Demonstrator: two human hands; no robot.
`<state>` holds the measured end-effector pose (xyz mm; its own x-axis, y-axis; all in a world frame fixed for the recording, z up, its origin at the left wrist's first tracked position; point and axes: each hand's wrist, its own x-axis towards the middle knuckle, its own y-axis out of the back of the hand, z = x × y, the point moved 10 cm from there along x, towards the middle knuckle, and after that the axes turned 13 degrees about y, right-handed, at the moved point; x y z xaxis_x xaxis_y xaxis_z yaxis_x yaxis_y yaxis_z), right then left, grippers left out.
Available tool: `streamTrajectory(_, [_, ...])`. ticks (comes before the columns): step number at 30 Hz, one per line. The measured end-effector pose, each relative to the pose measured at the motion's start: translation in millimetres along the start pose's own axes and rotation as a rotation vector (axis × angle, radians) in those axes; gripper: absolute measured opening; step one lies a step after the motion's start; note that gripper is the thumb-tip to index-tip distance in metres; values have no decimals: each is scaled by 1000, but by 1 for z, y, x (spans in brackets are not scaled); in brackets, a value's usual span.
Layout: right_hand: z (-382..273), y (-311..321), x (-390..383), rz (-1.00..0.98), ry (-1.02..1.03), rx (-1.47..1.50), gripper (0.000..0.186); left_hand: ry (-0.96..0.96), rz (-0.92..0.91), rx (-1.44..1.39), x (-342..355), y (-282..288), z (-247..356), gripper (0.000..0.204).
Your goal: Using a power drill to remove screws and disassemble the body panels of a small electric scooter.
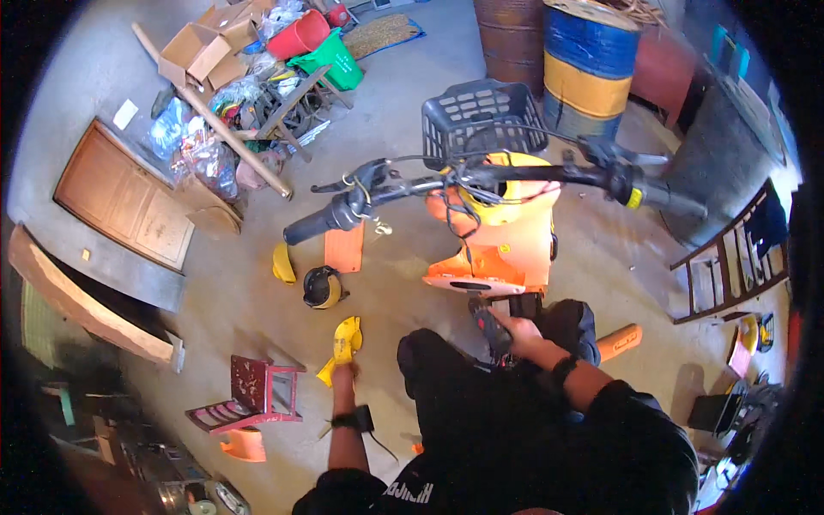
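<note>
My left hand (344, 374) is closed on a curved yellow plastic panel (347, 337) held low, left of my knee. My right hand (522, 333) grips a dark hand tool with red marks (490, 329); its exact kind is unclear. That tool is close beneath the orange front panel (506, 266) of a partly stripped scooter. Above it run the scooter's handlebar (549, 174), with loose black cables, and a yellow headlight housing (515, 206). A black basket (481, 124) sits at the front.
On the floor at left lie a black and yellow round part (324, 288) and an orange flat panel (344, 249). A small red chair (251, 390) stands nearer. Barrels (590, 73) are beyond the basket, and a wooden rack (730, 257) is at right.
</note>
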<state>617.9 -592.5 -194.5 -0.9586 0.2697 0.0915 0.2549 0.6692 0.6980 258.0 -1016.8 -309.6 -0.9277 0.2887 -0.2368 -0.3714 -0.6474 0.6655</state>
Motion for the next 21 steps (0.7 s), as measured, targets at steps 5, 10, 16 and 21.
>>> streamTrajectory(5, [5,28,-13,131,-167,85,80,-571,23,46,-41,-32,359,23])
streamTrajectory(10, [15,16,-12,180,17,84,84,-310,-785,-373,-121,-194,484,33])
streamTrajectory(16, [-32,27,-21,105,137,95,86,-185,-616,-431,-117,-245,510,20])
streamTrajectory(21, [-2,4,-19,-67,12,-6,77,-16,-617,-643,-62,-219,487,31])
